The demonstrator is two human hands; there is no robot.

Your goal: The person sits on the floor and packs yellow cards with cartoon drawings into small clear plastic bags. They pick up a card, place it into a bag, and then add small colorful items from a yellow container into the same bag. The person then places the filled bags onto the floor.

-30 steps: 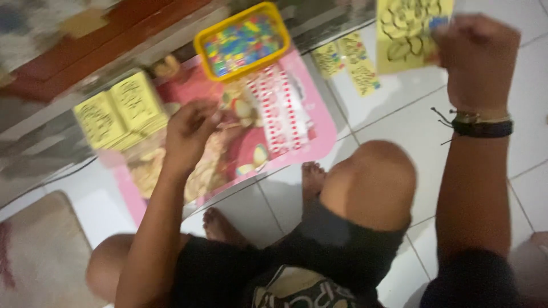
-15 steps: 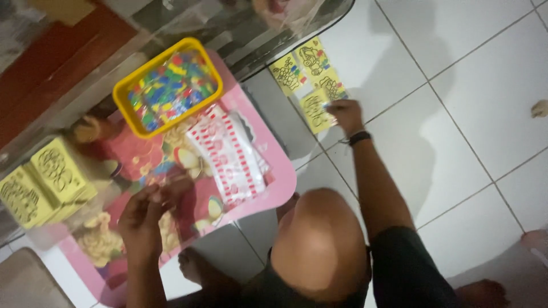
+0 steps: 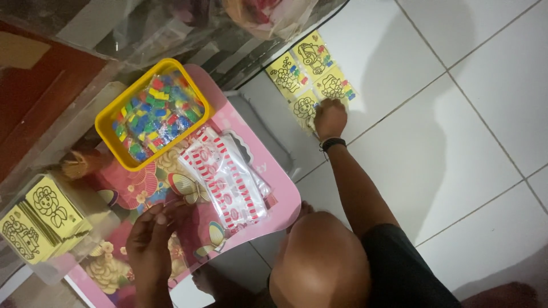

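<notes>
right hand (image 3: 330, 118) | fingers curled, pressing a yellow card (image 3: 304, 108) flat on the floor, at the card group's near edge | left hand (image 3: 151, 239) | fingers loosely spread, holding nothing, resting on pink table (image 3: 285, 199) near bags (image 3: 225, 179)

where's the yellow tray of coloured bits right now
In the head view the yellow tray sits upper left, on the far end of the pink table, just beyond the red-striped clear bags.

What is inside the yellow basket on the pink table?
The yellow basket holds many small clear packets of coloured bits: blue, red, green and yellow. They fill it, so its bottom is covered. It stands on the pink table.
</notes>
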